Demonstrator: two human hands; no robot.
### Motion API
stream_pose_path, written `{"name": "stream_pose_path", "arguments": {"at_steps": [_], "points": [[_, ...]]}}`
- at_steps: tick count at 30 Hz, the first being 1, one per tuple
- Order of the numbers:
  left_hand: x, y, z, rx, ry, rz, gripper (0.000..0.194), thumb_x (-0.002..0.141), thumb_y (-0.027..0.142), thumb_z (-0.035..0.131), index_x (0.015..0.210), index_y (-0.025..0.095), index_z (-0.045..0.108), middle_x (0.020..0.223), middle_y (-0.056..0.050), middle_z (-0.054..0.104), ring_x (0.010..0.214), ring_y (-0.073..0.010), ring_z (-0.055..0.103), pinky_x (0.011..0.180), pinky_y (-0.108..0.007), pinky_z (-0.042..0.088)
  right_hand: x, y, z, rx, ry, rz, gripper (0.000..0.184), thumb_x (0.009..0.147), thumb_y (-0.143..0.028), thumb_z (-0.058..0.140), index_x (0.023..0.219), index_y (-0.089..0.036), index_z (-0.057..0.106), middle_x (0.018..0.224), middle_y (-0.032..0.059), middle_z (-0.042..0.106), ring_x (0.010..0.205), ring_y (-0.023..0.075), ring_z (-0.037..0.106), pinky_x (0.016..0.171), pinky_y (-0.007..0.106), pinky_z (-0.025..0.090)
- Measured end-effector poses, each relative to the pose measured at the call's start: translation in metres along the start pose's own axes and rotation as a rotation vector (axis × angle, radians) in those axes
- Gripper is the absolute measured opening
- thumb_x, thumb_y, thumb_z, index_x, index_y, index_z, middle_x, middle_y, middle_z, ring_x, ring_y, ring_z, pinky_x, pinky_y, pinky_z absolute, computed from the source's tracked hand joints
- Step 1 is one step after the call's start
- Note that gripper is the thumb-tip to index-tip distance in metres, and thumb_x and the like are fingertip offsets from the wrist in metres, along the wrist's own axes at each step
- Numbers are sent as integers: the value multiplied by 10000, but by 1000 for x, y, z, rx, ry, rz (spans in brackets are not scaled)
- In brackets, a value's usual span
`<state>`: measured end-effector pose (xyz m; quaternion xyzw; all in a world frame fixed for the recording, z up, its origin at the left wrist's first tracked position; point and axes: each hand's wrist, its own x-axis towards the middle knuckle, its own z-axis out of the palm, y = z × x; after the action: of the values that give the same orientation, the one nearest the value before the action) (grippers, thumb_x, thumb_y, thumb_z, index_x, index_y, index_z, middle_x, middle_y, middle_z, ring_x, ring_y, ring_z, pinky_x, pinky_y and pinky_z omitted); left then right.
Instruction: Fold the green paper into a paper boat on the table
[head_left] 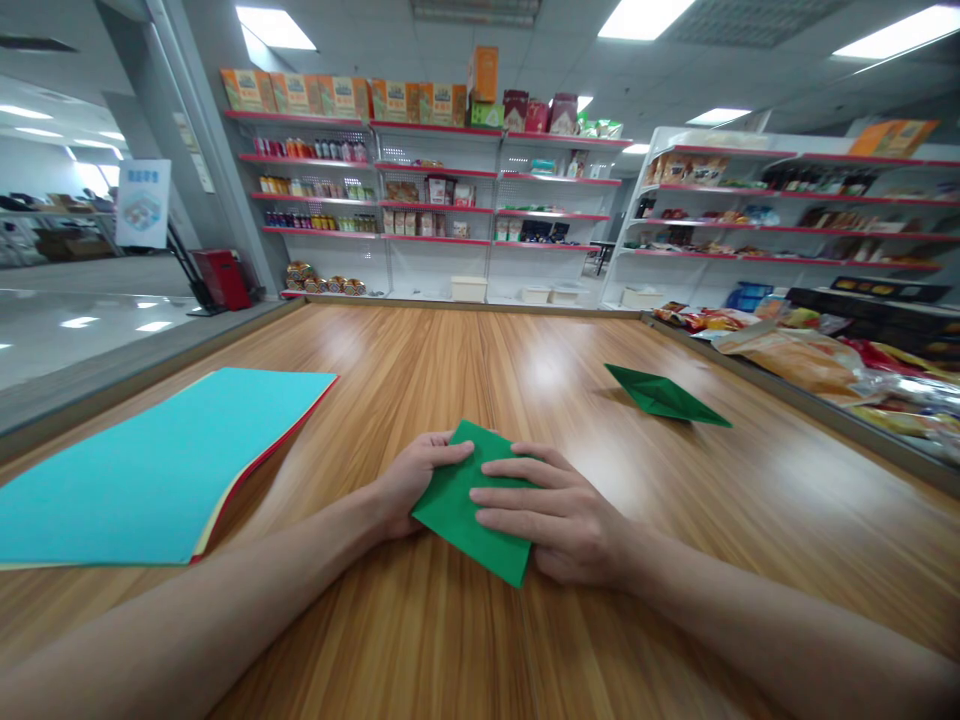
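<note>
A folded piece of green paper (450,500) is held tilted just above the table, between both hands. My left hand (409,480) grips its left edge, thumb on top and the other fingers underneath. Across the right part of the paper lie the fingers of my right hand (570,515); its thumb is hidden below. Farther back on the right rests a second folded green paper (664,393), shaped like a long diamond with pointed ends.
A wooden table (420,360) spreads out in front of me. On its left lies a stack of coloured paper (172,460), light blue on top with yellow and red beneath. Packaged snacks (795,360) fill the area beyond the right edge. Stocked shelves (435,180) stand behind.
</note>
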<state>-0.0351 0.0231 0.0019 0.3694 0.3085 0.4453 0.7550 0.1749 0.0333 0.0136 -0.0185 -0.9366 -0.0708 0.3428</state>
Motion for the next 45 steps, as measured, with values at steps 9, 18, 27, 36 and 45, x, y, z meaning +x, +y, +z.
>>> {"name": "stream_pose_path", "arguments": {"at_steps": [9,18,27,36,45], "points": [[-4,-7,6,149,-47,114,269,736,276,741,944,130,653,859,-45,652,745,-144,599,670,-237,464,-5,3,7,88,13,55,349,788,-15,472,1058,-172,626,1030,30,716,1181,195,560,1034,409,403],[-6,-10,9,328,-23,275,418,796,292,696,1176,177,566,1050,-70,625,924,-181,589,797,-270,464,-5,3,7,173,124,220,232,829,-133,582,1034,-184,679,977,92,694,1144,240,546,863,391,527],[-14,-9,11,547,-210,449,672,626,374,827,1158,237,440,1104,-66,536,1009,-229,534,831,-312,425,-5,3,9,278,116,472,195,797,-267,692,965,-188,637,1017,103,649,1096,231,576,867,385,525],[-17,-5,20,933,-61,580,389,720,348,756,1015,207,546,1067,-64,518,984,-222,515,852,-316,404,-7,3,11,245,87,454,108,807,-210,655,903,-212,704,1009,86,643,1077,226,558,868,390,507],[-18,-5,22,880,-13,597,412,713,310,760,1063,219,562,1095,-74,548,1015,-239,543,851,-322,424,-2,5,6,159,147,450,23,742,-237,721,755,-218,723,1166,96,551,1117,262,489,903,468,445]]}}
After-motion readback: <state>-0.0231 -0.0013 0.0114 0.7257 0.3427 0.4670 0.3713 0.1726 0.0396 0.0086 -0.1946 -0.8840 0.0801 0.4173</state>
